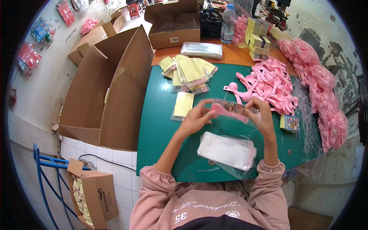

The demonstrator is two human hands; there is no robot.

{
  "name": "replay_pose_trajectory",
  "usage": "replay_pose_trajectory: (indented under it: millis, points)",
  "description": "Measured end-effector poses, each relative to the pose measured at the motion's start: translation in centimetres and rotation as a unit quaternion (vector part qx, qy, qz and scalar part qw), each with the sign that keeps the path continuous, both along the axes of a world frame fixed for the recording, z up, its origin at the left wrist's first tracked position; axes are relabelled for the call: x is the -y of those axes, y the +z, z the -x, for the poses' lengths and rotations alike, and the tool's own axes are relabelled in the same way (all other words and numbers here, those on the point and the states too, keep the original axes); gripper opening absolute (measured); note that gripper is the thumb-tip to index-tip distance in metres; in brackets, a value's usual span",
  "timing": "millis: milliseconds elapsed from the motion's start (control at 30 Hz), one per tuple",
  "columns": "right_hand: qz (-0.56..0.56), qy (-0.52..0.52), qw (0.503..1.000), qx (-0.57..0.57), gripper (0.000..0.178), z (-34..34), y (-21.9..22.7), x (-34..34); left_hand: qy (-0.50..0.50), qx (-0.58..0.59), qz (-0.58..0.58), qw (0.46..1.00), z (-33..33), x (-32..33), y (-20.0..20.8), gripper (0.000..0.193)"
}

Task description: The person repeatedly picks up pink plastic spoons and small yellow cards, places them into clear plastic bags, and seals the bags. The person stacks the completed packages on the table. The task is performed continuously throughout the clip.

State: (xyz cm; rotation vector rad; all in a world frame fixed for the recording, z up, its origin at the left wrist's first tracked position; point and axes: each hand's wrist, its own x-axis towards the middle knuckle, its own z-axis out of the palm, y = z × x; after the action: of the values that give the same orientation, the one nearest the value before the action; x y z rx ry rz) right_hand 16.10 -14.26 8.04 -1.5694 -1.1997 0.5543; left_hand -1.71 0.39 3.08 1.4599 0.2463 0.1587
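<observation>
Clear sleeves: the stack of clear sleeves [227, 150] is lying on the near part of the green counter [161, 153], its edges fanning loosely; a brushing forearm could be sending it sliding.
Left hand: the left hand [196, 119] is pinching, thumb and fingers nearly together, at the bowl end of the pink spoon [229, 112].
Right hand: the right hand [262, 117] is curling, its fingers appearing closed on the right end of a clear wrapper [234, 103] with a printed card showing.
Pink spoon: it is hanging between both hands above the counter's middle; blur is hiding whether it is lying inside the wrapper or against it. A loosening left pinch could be letting it drop; uneven pulling could be creasing or splitting the film.
Card stack: small blue-and-yellow cards [290, 123] are sitting right of the right hand, where a swinging wrist could be toppling them.
Single packet: a yellow-backed packet [184, 104] is lying just beyond the left hand.
Loose spoons: a heap of pink spoons [268, 86] is spreading on the far right; a knock could be scattering it.
Packet pile: yellow-backed packets [189, 73] are overlapping on the far left, possibly slipping if more weight is landing unevenly.
</observation>
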Motion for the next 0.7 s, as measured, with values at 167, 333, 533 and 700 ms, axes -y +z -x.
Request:
replay_pose_trajectory:
  millis: [167,333,533,700]
  points:
    - [0.008,0.021,0.988,0.153,0.024,1.9,-0.7,-1.4,0.140,-0.001,0.125,0.982,0.3,2.8,-0.9,0.056]
    - [0.078,0.139,0.963,0.215,0.036,2.8,-2.0,-0.1,0.090,-0.043,0.204,0.974,1.3,3.7,-0.4,0.063]
    - [0.043,0.107,0.967,0.225,0.022,4.8,-3.4,-1.1,0.065,-0.044,0.116,0.990,2.0,3.0,-1.2,0.068]
    - [0.066,0.145,0.977,0.140,0.020,5.2,-2.6,-2.1,0.000,-0.006,-0.023,1.000,2.0,3.1,-1.0,0.074]
